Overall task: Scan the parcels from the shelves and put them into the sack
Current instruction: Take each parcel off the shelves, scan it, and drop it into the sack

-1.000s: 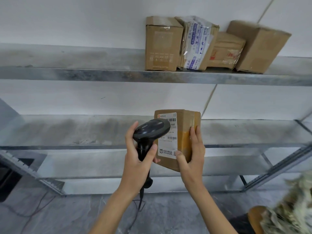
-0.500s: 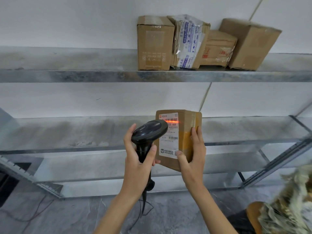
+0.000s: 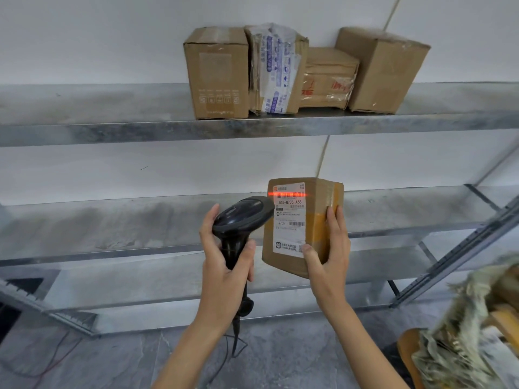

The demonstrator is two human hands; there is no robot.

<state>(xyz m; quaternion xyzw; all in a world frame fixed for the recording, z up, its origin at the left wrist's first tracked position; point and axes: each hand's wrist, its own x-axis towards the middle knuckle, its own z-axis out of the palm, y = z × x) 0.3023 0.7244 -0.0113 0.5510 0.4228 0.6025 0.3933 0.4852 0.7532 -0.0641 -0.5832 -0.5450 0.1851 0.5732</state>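
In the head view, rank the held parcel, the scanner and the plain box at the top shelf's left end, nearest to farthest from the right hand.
1. Held parcel, in the right hand.
2. Scanner, just left, in the left hand.
3. Plain box, up on the top shelf.

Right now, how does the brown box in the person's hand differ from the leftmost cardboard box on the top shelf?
The held brown parcel is tilted, gripped by the right hand; the leftmost cardboard box stands upright on the top metal shelf. The held one shows a white label under a red scan line; the shelf one shows none. Both are brown cardboard.
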